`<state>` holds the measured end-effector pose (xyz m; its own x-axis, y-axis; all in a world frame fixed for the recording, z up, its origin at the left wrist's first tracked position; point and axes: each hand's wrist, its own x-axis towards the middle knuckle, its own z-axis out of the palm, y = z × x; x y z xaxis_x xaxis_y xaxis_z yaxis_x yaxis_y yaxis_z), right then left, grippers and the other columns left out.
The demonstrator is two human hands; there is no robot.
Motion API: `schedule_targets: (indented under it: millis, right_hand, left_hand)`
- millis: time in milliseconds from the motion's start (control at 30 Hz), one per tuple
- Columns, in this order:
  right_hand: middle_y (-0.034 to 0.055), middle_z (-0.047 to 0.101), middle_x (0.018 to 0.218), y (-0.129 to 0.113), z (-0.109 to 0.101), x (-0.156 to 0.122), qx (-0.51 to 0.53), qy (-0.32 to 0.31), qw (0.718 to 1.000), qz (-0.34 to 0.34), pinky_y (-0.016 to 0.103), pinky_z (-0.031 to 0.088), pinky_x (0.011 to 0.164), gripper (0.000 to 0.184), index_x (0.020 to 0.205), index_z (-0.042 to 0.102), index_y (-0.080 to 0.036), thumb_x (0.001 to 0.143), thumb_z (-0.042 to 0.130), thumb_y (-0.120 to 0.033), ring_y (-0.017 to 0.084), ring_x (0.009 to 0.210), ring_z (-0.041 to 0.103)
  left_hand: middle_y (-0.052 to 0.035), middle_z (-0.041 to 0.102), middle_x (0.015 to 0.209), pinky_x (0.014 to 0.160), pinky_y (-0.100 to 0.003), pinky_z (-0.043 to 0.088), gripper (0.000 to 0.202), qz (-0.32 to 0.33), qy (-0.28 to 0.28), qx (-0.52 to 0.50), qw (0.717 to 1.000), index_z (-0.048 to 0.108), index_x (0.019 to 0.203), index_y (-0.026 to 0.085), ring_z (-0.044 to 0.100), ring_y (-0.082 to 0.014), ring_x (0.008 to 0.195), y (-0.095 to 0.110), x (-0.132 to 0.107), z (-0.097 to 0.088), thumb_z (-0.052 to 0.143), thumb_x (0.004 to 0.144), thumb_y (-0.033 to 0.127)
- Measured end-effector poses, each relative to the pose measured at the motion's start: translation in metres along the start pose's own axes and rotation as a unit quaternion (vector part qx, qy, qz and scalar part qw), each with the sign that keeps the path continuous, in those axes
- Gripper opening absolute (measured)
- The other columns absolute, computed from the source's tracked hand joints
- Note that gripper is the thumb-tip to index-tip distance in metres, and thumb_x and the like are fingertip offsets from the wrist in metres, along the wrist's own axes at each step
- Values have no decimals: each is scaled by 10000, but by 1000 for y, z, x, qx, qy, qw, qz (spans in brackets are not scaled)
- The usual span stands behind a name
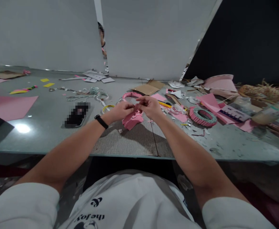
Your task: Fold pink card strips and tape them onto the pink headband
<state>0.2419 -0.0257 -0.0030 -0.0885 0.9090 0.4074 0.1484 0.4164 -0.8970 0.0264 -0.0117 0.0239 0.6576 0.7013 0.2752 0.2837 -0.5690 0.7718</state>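
**item:** a small piece of pink paper [137, 108], folded or creased, its exact shape mostly covered by the fingers.

**position:** pinched between the fingertips of the left hand [121, 110] and the right hand [150, 106], which meet above the table's middle. both hands are closed in on it, with no wide gap between them. the grip looks firm, though the fingers hide how much of the paper each hand has.

**directly below:** a crumpled bunch of pink paper [132, 120] hangs or lies just under the hands, over a grey wooden plank [127, 140]. whether it joins the pinched piece cannot be told.

**nearby:** a pink paper ring [131, 95] just behind the hands; a roll of clear tape with a yellow core [107, 109] beside the left hand; a phone [77, 114], blurred out, further left. a black wristband [101, 121] sits on the left wrist.

**further right:** a pink pleated ring with green-and-white braiding [203, 116], among paper scraps.

**further back:** a sheet of cardboard [149, 87] and a coil of green-and-white cord [94, 91].

**hard to make out:** a second person [102, 39], seen only as a narrow, partly blurred strip between two grey partitions.
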Motion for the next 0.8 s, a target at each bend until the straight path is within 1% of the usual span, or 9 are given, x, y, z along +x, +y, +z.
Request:
schedule_targets:
  millis: [167, 267, 333, 400, 500, 567, 633, 700, 800]
  right_hand:
    - [-10, 742, 745, 8, 2, 1, -11, 11, 1000, 2, 359, 556, 661, 369, 1042, 758, -253, 815, 912, -499, 178, 633, 673]
    - [14, 779, 778, 11, -1, -1, -77, -4, 997, 15, 369, 569, 695, 254, 1076, 781, -248, 876, 853, -388, 200, 672, 697]
    - [27, 795, 797, 12, -5, -2, -176, -21, 984, 16, 385, 572, 759, 174, 1044, 818, -251, 873, 839, -274, 224, 743, 724]
    - [33, 794, 789, 12, -9, -4, -272, -41, 962, 8, 397, 561, 810, 118, 928, 841, -258, 836, 862, -188, 247, 799, 737]
    - [37, 755, 709, 12, -13, -4, -343, -58, 938, -1, 389, 527, 775, 149, 746, 805, -264, 815, 903, -177, 253, 774, 707]
    - [37, 738, 682, 12, -13, -3, -360, -63, 931, -4, 375, 492, 734, 174, 718, 789, -262, 836, 911, -224, 239, 737, 668]
    - [41, 740, 701, 10, -14, -2, -371, -70, 926, -7, 366, 457, 721, 198, 718, 774, -254, 895, 864, -266, 226, 726, 641]
    - [47, 733, 714, 8, -13, -2, -386, -81, 919, -12, 364, 434, 729, 277, 688, 732, -243, 960, 775, -265, 218, 729, 626]
    - [41, 701, 695, 4, -10, -4, -400, -92, 911, -22, 365, 412, 733, 340, 647, 656, -238, 985, 692, -224, 207, 715, 594]
  left_hand:
    - [-24, 687, 741, 677, -292, 421, 241, -10, -4, -3, 1000, 758, 797, 193, 556, -167, 689, -7, 4, 2, 698, 936, 379]
    - [-40, 709, 754, 682, -298, 468, 188, -43, 8, -19, 999, 742, 761, 196, 601, -185, 710, -13, 6, 1, 674, 904, 297]
    - [-56, 731, 779, 714, -309, 496, 200, -89, 41, 46, 994, 747, 781, 203, 632, -198, 731, -15, 6, -5, 615, 926, 241]
    - [-65, 727, 775, 761, -333, 502, 221, -147, 82, 176, 970, 736, 795, 212, 647, -216, 752, -14, 4, -15, 577, 948, 209]
    - [-95, 693, 747, 843, -387, 487, 178, -186, 107, 246, 945, 657, 702, 212, 665, -271, 837, -14, 2, -34, 666, 877, 178]
    - [-84, 596, 640, 843, -402, 467, 324, -218, 91, 269, 934, 542, 564, 229, 666, -301, 829, -18, 1, -44, 751, 808, 185]
    - [-54, 491, 554, 808, -392, 440, 422, -253, 40, 286, 923, 480, 488, 241, 643, -298, 771, -25, -1, -51, 815, 742, 207]
    - [-26, 437, 511, 764, -369, 414, 414, -265, -14, 296, 917, 489, 468, 244, 595, -267, 697, -34, -3, -55, 849, 670, 208]
    - [-1, 412, 483, 715, -338, 390, 359, -241, -24, 314, 918, 502, 478, 246, 524, -222, 631, -46, -6, -59, 832, 602, 177]
